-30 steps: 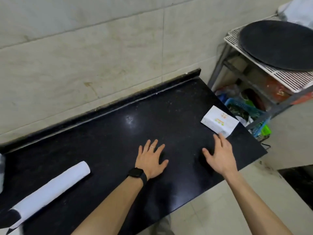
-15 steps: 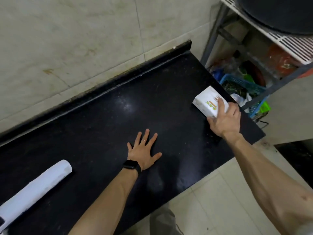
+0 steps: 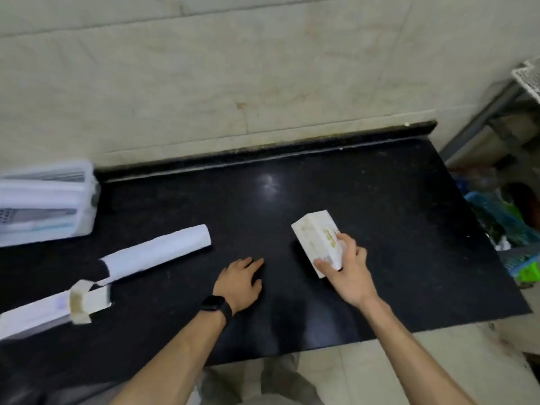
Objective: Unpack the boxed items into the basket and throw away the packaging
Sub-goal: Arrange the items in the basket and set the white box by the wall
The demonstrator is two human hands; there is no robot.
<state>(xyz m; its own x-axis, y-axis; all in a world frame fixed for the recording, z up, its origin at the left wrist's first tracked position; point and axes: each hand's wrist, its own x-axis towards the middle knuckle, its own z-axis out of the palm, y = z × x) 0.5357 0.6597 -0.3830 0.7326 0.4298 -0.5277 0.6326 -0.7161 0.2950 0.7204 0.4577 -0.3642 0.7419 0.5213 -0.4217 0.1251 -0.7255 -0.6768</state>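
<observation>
A small white box with green and orange print is tilted up off the black counter, and my right hand grips its near right end with thumb and fingers. My left hand rests on the counter left of the box, fingers loosely bent and holding nothing; a black watch is on its wrist. A white plastic basket stands at the far left against the wall. A long white box with a black end lies between the basket and my left hand.
A second long white package with an open taped flap lies at the front left. Right of the counter's end stands a metal rack, with a blue crate of bags low beside it. The tiled wall runs behind.
My right hand has lifted the small box from the counter's right edge and carried it toward the middle. The view has swung left, bringing the basket and the taped package into sight.
</observation>
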